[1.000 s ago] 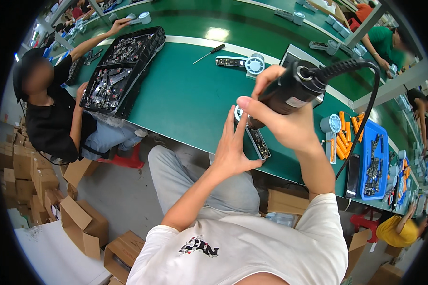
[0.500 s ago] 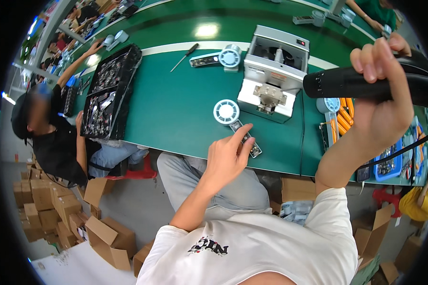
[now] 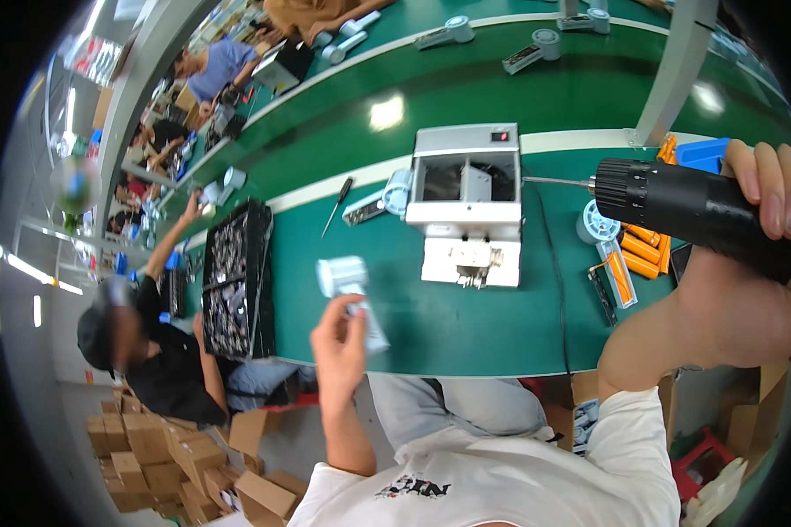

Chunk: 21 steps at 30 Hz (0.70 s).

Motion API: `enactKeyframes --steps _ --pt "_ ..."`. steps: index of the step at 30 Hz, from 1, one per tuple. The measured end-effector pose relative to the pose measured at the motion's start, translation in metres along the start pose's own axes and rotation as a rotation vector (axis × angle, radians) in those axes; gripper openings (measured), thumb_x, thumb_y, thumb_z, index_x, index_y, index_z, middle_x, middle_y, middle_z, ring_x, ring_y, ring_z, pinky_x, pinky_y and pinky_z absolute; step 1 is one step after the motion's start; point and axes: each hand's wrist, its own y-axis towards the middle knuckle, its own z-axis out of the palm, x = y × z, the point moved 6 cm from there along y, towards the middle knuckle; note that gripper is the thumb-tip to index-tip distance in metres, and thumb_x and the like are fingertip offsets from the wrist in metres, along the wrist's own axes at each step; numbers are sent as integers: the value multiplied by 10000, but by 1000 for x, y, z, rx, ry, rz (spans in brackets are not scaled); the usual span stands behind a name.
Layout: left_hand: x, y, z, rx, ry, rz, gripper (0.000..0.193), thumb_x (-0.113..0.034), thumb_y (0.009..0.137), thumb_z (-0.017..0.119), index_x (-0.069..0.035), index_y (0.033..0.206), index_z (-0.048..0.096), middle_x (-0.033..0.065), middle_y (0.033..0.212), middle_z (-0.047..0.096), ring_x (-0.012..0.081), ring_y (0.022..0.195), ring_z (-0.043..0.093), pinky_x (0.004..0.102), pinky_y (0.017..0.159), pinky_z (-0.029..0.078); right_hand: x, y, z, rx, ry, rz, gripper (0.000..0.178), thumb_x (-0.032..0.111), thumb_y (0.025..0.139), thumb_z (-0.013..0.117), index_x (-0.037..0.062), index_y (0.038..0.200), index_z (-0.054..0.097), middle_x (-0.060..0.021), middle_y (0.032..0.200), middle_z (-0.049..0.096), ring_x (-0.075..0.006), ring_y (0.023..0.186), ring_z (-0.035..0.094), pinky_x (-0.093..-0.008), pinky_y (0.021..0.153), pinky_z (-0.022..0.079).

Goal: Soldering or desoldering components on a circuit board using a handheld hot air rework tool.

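Over on the green workbench (image 3: 448,338) stands a silver screw feeder (image 3: 463,213), a black cable (image 3: 551,255) running past its right side. Left of it lie a light-blue handheld fan (image 3: 396,193), a slim screwdriver (image 3: 337,205) and a black divided tray (image 3: 264,294); right, orange cylindrical cells (image 3: 642,251) beside a second fan (image 3: 600,226).

Pale blue fan (image 3: 346,278), slanted, black electric screwdriver (image 3: 677,204), pointing left

A factory assembly workshop is indicated: light-blue units (image 3: 545,44) are spaced along a long green strip (image 3: 475,88), a worker in black (image 3: 171,378) is seated at the green bench (image 3: 431,338), small parts are heaped in a black tray (image 3: 264,307), a power screwdriver (image 3: 685,200) is held up, and cardboard boxes (image 3: 149,448) are piled on the floor.
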Motion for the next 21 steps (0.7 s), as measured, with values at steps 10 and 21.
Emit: enactKeyframes --steps 10,21 --pt "-73 334 94 74 563 707 280 11 885 584 -141 1037 763 184 1126 668 414 1028 649 453 871 527 27 13 -28 -264 96 -93 78 65 1008 565 16 1010 504 -14 742 410 -114 689 446 -299 748 377" --pt "-39 420 210 266 756 648 369 78 730 608 -106 1000 779 180 1364 612 385 1228 591 439 1045 495 23 6 -8 -314 -143 -163 103 154 1022 535 89 985 465 13 699 424 -90 600 435 -285 664 361"
